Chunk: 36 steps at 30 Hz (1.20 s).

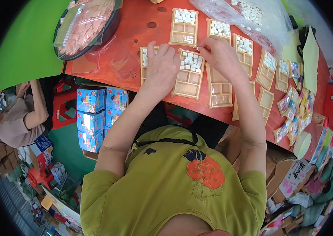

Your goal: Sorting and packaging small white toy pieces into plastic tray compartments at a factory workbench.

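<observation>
Trays on the red table [135, 31]; left hand [159, 67] flat, open over the compartment tray [189, 72]; right hand [220, 53] pinching a small white cube [198, 48]; light, hard-looking, probably slippery; grab its sides.

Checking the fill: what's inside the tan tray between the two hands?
Small white cubes fill the tan tray's top compartment; its lower compartments look empty. The left hand covers its left edge.

Your left hand [161, 67] is resting over a tan plastic compartment tray [189, 74] holding small white cubes [191, 61] on the red bench [135, 35], while your right hand [219, 55] is pinching something tiny at that tray's upper right corner. More tan trays are lying beside it, and a clear plastic bag of white cubes [249, 15] is sitting beyond them.
</observation>
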Available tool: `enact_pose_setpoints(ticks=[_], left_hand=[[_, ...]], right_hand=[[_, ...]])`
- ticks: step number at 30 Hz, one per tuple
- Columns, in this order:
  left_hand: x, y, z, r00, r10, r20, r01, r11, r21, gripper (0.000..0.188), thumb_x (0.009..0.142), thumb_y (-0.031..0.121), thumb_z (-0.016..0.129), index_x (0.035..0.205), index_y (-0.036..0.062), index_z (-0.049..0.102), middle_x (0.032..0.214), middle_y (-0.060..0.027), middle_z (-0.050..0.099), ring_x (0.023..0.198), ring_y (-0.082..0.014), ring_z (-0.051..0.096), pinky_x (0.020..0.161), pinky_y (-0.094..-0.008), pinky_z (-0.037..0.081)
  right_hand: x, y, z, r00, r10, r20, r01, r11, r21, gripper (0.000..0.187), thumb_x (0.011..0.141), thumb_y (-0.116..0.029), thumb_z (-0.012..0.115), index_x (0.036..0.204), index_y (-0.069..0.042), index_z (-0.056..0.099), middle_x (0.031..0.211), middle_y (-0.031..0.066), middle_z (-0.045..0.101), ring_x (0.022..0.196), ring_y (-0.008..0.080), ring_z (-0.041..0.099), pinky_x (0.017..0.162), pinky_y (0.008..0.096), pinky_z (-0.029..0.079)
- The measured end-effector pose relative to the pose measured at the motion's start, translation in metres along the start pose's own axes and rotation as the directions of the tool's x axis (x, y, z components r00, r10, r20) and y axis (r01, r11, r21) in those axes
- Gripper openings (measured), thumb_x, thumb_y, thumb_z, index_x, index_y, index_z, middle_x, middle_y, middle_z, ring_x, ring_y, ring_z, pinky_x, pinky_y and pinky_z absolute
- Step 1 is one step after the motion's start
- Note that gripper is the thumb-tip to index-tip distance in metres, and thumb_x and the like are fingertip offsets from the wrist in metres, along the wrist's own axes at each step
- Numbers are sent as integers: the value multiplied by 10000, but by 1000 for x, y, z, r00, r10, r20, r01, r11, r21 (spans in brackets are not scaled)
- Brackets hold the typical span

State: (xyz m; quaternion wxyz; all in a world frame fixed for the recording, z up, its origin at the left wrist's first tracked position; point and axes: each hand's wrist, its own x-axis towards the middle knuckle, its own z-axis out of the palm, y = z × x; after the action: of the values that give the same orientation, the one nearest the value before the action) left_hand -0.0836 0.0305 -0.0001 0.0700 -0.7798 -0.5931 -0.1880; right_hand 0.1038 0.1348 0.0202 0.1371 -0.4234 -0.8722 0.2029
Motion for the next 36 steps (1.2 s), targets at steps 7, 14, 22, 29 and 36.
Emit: enact_pose_setpoints(ticks=[7, 14, 22, 29, 36], left_hand=[[9, 0, 2, 994, -16, -112, 4, 994, -113, 86, 753, 38, 624, 837, 42, 640, 858, -75, 576, 994, -245, 550, 1046, -536, 319], [9, 15, 10, 993, -44, -105, 25, 983, -181, 196, 759, 29, 634, 953, 45, 652, 950, -71, 600, 1029, -251, 562, 1002, -503, 339], [-15, 40, 0, 968, -82, -237, -9, 933, -360, 296, 774, 35, 652, 1069, 56, 637, 1090, -113, 585, 1065, -292, 572, 965, -518, 359], [3, 106, 0, 978, 205, -36, -199, 867, -456, 309, 810, 164, 618, 1068, -3, 647, 1177, -178, 572, 1211, -332, 502, 1020, -566, 353], [0, 118, 9, 885, 452, 113, -386, 847, -366, 359, 872, 218, 557, 1136, -10, 641, 1285, -228, 548, 1261, -382, 467, 1039, -540, 369]], right_hand=[[-34, -3, -28, 993, 81, 91, -105, 948, 300, 201, 900, -176, 670, 945, 20, 669, 798, 104, 650, 648, 168, 561, 617, 328, 468], [-38, -6, 9, 996, -39, -84, 54, 980, 191, 179, 918, -156, 658, 980, 11, 681, 838, 112, 683, 731, 213, 643, 672, 336, 511], [41, 63, -67, 926, 182, -330, -129, 976, 174, 244, 960, -202, 618, 1068, 4, 692, 892, 140, 722, 806, 202, 685, 743, 323, 527], [175, 166, -73, 969, 244, -36, -244, 927, -284, 457, 944, -419, 592, 1115, -7, 693, 998, 174, 724, 925, 337, 694, 825, 435, 530], [208, 176, -55, 897, 415, -153, -441, 814, -378, 595, 874, -580, 594, 1243, -118, 664, 1273, 171, 638, 1200, 356, 577, 1003, 491, 464]])
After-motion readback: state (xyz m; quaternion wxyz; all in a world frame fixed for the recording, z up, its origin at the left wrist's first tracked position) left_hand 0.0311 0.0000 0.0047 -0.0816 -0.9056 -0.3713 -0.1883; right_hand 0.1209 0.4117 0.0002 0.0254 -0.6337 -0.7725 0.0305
